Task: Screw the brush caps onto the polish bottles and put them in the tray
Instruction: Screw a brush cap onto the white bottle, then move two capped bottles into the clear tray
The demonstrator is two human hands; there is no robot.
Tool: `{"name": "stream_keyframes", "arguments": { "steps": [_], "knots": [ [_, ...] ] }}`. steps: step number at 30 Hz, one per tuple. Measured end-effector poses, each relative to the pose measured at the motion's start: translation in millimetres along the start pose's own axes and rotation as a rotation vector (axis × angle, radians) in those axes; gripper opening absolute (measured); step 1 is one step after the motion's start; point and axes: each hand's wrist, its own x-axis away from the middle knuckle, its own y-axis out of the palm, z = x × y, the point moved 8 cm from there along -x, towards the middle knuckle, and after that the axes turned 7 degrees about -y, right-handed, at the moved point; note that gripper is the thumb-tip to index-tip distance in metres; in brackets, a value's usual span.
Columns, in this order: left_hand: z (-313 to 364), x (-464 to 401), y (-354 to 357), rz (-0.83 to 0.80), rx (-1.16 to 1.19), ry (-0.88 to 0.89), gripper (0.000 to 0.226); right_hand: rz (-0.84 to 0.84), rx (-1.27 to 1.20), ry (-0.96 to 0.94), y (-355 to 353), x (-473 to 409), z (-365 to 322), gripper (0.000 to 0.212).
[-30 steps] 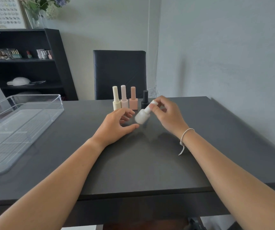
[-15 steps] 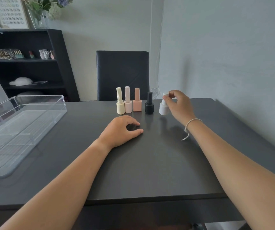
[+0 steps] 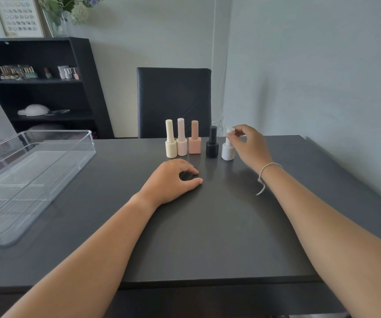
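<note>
Polish bottles stand in a row at the far middle of the desk (image 3: 208,237): cream bottle (image 3: 170,143), pale pink bottle (image 3: 181,141), peach bottle (image 3: 194,141), black bottle (image 3: 212,143) and, at the right end, the white bottle (image 3: 228,148). A second ago the white bottle was tilted in the air between both hands; half a second ago it was already upright at the end of the row, and it stands there now, capped, just beside the black one. The right hand (image 3: 249,148) still has its fingertips pinched on the white cap, so the bottle is set down but not yet let go. The left hand (image 3: 173,180) has stayed resting on the desk near the row, fingers loosely curled and grasping nothing.

All five bottles appear to have their caps on, so the screwing part looks finished, or close to it if the white cap needs a last turn. The clear tray (image 3: 47,161) at the left of the desk holds none of the bottles, so moving them there is what is left.
</note>
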Motion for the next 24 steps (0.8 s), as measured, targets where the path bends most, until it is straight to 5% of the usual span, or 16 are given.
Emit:
{"name": "stream_keyframes", "arguments": {
  "steps": [7,17,24],
  "knots": [
    [-8.4,-5.3,-22.2,0.146,0.157,-0.054,0.020,0.086,0.041,-0.143,-10.4,-12.5,-39.1,0.026],
    [-6.5,-39.1,-84.9,0.409,0.164,-0.036,0.026,-0.154,0.148,-0.366,41.7,-30.3,-101.5,0.028],
    [-21.0,-55.4,-89.3,0.418,0.149,-0.067,0.025,-0.206,0.299,-0.375,65.0,-37.6,-99.5,0.027]
  ]
}}
